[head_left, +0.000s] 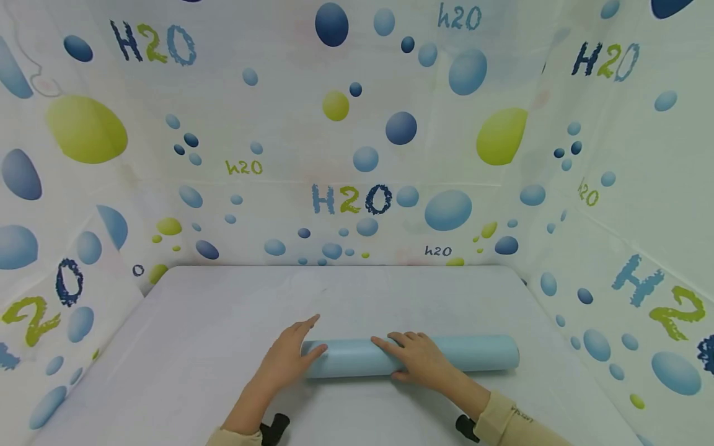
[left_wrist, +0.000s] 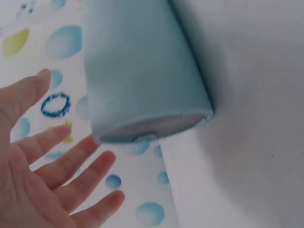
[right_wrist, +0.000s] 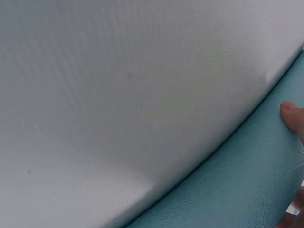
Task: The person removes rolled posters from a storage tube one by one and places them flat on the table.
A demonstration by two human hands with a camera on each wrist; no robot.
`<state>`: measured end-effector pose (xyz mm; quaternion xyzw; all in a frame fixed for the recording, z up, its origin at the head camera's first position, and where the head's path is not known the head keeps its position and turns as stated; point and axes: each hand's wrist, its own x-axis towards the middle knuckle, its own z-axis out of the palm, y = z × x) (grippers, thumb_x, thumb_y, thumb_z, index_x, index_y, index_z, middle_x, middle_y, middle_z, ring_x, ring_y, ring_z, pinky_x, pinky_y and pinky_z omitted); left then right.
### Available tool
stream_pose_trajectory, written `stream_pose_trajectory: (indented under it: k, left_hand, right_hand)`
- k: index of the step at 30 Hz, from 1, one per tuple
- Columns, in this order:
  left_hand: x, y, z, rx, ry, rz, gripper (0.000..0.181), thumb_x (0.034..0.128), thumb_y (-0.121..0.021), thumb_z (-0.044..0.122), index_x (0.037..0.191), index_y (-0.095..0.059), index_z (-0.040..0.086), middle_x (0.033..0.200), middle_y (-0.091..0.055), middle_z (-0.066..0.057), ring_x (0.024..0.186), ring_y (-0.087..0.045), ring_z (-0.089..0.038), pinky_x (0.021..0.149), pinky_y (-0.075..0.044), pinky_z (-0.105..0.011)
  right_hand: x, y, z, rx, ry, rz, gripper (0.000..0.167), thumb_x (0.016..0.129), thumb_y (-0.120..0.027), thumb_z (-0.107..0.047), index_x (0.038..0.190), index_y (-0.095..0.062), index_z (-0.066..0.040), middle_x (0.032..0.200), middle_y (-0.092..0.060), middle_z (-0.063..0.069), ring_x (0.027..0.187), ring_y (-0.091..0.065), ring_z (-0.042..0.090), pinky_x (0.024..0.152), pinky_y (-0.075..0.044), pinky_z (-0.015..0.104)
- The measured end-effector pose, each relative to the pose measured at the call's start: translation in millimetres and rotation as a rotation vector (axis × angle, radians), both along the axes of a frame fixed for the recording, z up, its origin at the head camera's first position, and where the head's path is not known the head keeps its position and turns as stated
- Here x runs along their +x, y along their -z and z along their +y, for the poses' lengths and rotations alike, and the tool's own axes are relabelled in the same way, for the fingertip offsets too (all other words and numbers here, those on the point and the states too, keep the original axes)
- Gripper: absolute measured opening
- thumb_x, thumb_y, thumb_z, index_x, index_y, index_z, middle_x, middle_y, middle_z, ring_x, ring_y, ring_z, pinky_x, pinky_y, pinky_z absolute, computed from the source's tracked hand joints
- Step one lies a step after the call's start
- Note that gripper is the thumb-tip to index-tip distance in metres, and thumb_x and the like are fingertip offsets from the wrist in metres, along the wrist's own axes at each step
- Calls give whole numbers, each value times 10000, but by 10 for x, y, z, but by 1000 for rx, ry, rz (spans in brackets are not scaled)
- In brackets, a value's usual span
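A light-blue roll (head_left: 357, 358) with a leather-like surface lies crosswise on the white table, its length running left to right. In the left wrist view, the left end of the roll (left_wrist: 142, 71) shows a greyish round face with a rough blue rim. My left hand (head_left: 288, 359) is at that end, its fingers spread and extended around nothing. Over the middle of the roll, my right hand (head_left: 421, 359) holds it, fingers across the top and thumb on the near side. The right wrist view shows the thumb (right_wrist: 290, 116) against the blue surface; most of that hand is out of frame.
The white table (head_left: 223, 316) extends around the roll on every side. Behind and beside it hang white sheets (head_left: 290, 111) printed with blue and green bubbles and H2O lettering. Black wrist-camera parts (head_left: 275, 428) show beside the forearms.
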<state>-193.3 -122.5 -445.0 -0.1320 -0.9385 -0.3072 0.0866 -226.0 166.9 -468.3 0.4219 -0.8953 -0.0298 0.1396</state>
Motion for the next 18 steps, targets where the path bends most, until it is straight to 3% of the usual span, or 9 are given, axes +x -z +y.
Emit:
stream_pose_trajectory:
  k: [5,13,18]
  left_hand:
    - [60,14,-153,224,-36,-84,516,878,-610,307,1324,-472,86,1196,-574,-120,1129,-512,-306,911,-403,-497]
    - [154,101,-254,396,-134,-212,463,905,-567,313,1283,-506,53,1186,-577,-149,1087,-539,-337,877,-438,-471]
    - [165,145,-329,568,-160,-398,496,921,-527,333,1288,-480,3,1202,-558,-186,1078,-551,-326,847,-459,-465]
  right_hand:
    - [-16,20,1,-4,0,-3,846,711,-737,-469,1417,-336,-230,1173,-546,56,947,-578,245,758,-487,411]
    - [-17,27,0,-7,3,-4,852,704,-742,-468,1416,-338,-232,1170,-547,61,947,-576,253,754,-485,420]
    - [-26,39,-2,-13,5,-3,852,703,-743,-469,1416,-337,-238,1170,-546,59,952,-574,258,763,-483,425]
